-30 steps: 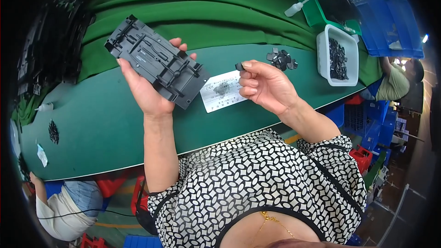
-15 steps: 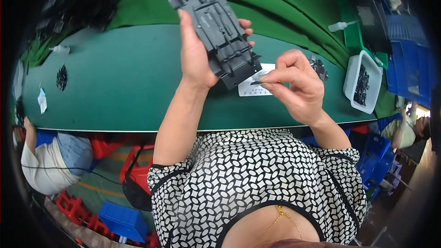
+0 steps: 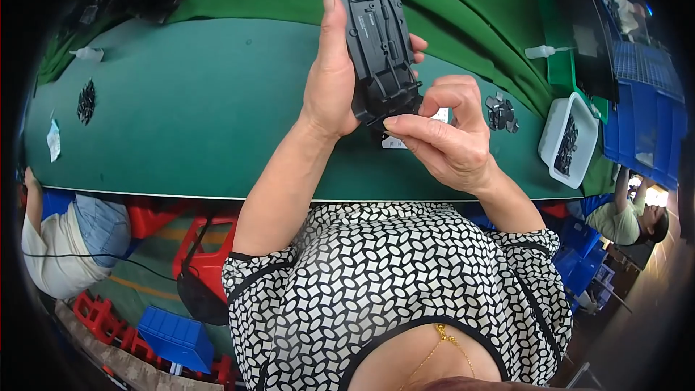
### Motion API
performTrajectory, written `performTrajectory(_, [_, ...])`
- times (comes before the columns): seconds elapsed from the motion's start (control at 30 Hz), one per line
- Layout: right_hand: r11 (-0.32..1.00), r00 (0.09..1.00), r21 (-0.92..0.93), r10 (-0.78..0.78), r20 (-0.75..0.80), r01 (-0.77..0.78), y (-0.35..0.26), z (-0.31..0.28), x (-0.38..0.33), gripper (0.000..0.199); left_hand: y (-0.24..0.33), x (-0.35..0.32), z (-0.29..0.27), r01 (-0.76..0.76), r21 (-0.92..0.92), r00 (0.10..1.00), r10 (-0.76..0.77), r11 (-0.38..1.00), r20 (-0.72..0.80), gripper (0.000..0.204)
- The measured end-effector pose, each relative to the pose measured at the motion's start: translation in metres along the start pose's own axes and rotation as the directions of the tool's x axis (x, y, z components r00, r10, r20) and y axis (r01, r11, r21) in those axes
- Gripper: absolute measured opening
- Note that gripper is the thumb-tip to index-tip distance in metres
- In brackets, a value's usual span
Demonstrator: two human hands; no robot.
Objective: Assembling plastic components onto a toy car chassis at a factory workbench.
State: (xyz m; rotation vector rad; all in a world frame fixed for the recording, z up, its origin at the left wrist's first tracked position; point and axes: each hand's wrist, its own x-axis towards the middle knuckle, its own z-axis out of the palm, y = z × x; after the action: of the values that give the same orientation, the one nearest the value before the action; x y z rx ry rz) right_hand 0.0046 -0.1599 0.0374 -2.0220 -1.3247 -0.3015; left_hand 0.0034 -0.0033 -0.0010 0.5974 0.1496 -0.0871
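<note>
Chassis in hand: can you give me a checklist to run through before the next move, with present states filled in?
1. Left hand gripping the chassis: ok.
2. Right hand at the chassis's near end: ok, fingers are there.
3. Small part seated at that end: cannot tell, too dark and partly covered.
4. Loose pieces on the table, right of the right hand: ok.
5. Paper fully visible: not ok, mostly hidden.
6. White tray holding black parts: ok.
</note>
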Motion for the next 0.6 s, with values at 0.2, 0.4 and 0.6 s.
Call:
performTrajectory(0.2, [0.998,0.999,-0.028,-0.051,-0.012,0.051,0.0024,0.0019,-0.0043,0.038,0.0002,-0.0015,0.0017,-0.007,0.043,1.000,0.006,0.999,0.008,0.081])
performTrajectory(0.4, [0.998,0.998,-0.010,-0.058,-0.004,0.058,0.0035,0.0025,-0.0045,0.038,-0.0008,-0.0007,0.0003,-0.002,0.055,1.000,0.001,0.998,0.007,0.081])
performTrajectory(0.6, [0.998,0.998,-0.011,-0.066,0.003,0.066,0.0043,0.0036,-0.0050,0.038,-0.0005,-0.0005,0.0010,-0.008,0.065,1.000,0.008,0.998,0.006,0.079])
